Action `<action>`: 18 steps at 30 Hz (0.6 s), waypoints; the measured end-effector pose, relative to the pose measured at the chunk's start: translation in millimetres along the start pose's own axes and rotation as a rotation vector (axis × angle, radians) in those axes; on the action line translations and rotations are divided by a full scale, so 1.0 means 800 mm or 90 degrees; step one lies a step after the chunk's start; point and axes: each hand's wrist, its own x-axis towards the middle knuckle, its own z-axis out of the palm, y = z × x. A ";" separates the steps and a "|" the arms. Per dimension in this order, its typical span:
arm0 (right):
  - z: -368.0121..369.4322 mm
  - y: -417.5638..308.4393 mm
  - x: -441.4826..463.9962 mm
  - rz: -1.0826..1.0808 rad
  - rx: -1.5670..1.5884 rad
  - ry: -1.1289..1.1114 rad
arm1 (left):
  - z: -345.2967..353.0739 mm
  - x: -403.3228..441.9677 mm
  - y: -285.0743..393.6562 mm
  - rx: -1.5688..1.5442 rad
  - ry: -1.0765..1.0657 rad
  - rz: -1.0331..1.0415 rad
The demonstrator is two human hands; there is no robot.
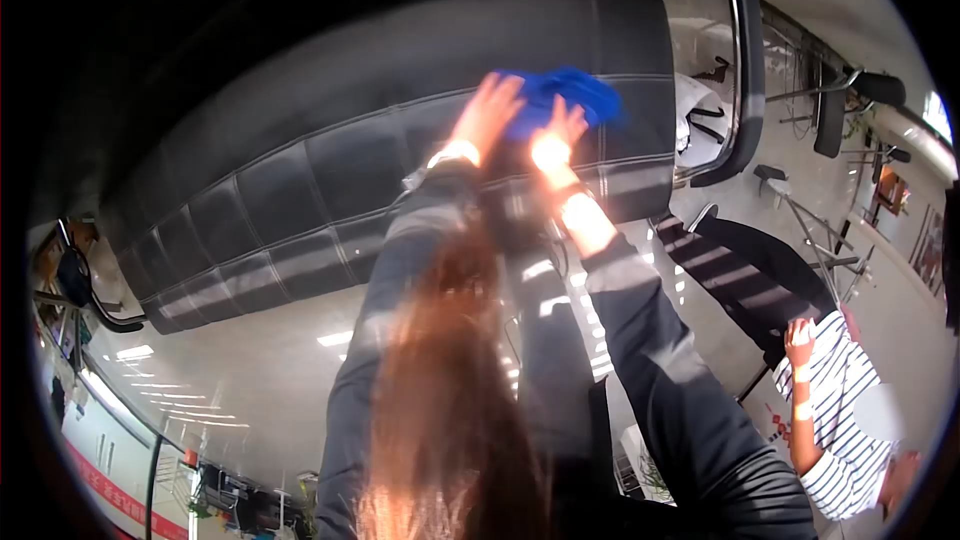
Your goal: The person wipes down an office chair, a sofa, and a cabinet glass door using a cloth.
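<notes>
A crumpled blue cloth lies on the black quilted leather seat, near its right end. My left hand is at the cloth's left edge, fingers stretched out and slightly blurred. Against the cloth's lower edge is my right hand, its fingers apart and brightly lit by the sun. Whether either palm presses on the cloth cannot be made out. Long brown hair hangs in front of my dark sleeves.
A black armrest with a metal frame stands at the seat's right end, beside a white bag. Another person in a striped shirt is at the lower right. Metal-framed furniture stands behind, and a chair is at far left.
</notes>
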 end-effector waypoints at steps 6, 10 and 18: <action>0.089 -0.333 0.009 -0.388 0.006 -0.075 | 0.085 -0.226 -0.226 -0.101 0.060 -0.381; 0.191 -0.504 -0.050 -0.571 -0.011 -0.174 | 0.131 -0.402 -0.279 -0.008 -0.068 -0.563; 0.252 -0.599 -0.193 -0.812 -0.287 -0.251 | 0.196 -0.524 -0.168 -0.001 -0.112 -0.851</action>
